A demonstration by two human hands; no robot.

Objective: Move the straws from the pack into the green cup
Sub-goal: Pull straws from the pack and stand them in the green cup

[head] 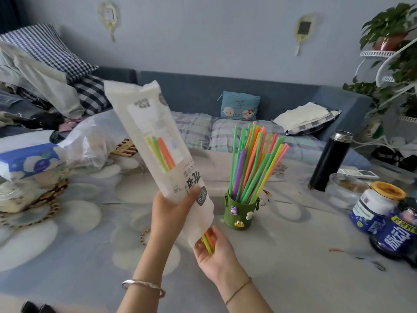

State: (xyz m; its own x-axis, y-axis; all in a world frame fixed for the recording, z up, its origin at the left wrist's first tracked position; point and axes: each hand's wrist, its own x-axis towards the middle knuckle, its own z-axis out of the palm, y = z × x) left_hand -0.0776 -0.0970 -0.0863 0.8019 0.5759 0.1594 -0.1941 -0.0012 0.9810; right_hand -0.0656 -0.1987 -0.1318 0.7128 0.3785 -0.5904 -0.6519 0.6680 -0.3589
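Observation:
My left hand grips a long white straw pack, tilted with its open end down toward me. A few yellow, green and orange straws poke out of that open end, and my right hand closes its fingers around their tips. To the right stands the green cup, decorated with small figures, upright on the table. Several colourful straws fan out of the cup.
A black flask, a glass bowl and blue-labelled jars crowd the right side of the table. A tissue pack and plastic bag lie at the left. A sofa with cushions runs behind.

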